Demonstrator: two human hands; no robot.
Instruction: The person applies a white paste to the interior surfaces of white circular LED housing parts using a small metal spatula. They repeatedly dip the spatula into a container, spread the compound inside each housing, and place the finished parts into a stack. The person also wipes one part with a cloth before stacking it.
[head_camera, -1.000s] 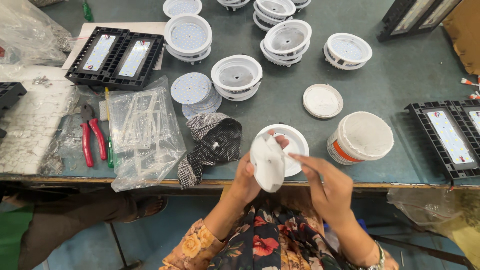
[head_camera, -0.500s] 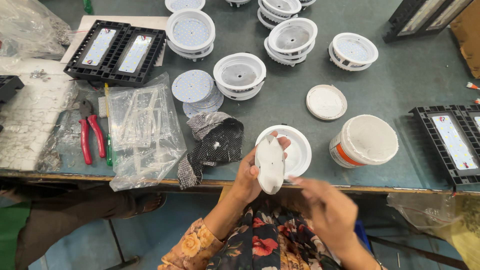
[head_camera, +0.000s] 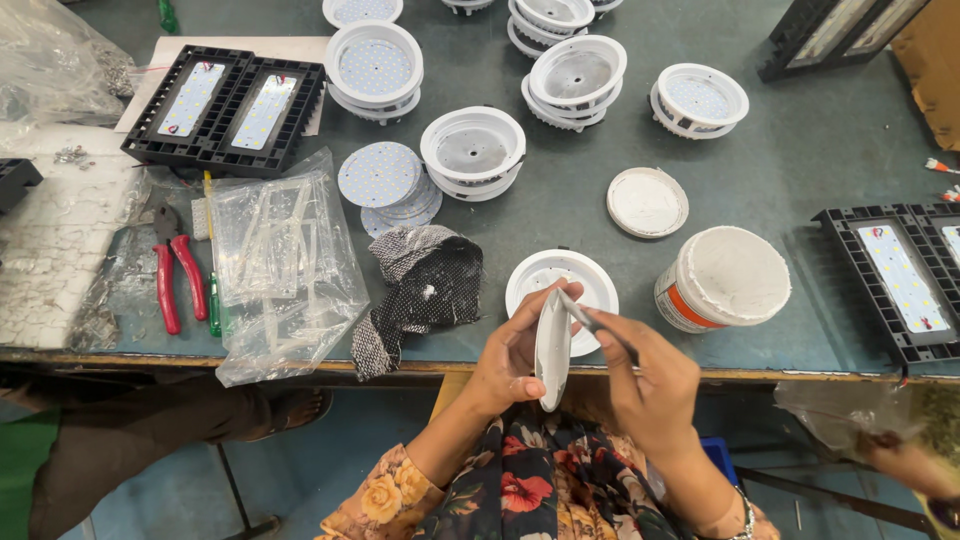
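My left hand (head_camera: 512, 352) grips a thin white round disc (head_camera: 551, 350), turned edge-on toward the camera, just over the table's front edge. My right hand (head_camera: 648, 382) pinches a thin grey stick-like tool (head_camera: 592, 322) whose tip rests against the disc's face. Behind the disc a white round lamp housing (head_camera: 585, 280) sits on the green table (head_camera: 800, 160). A white tub of paste (head_camera: 725, 278) with an orange band stands open to the right, its round lid (head_camera: 647, 202) lying farther back.
Several white housings (head_camera: 473, 150) and round LED boards (head_camera: 378, 175) cover the table's back. Black rectangular light panels (head_camera: 225, 108) lie far left and at the right edge (head_camera: 900, 280). Red-handled pliers (head_camera: 172, 270), a clear plastic bag (head_camera: 280, 260) and a black mesh cloth (head_camera: 425, 285) sit left.
The disc has turned from showing its flat face to edge-on. My right hand dropped away, then came back up with the thin tool against the disc.
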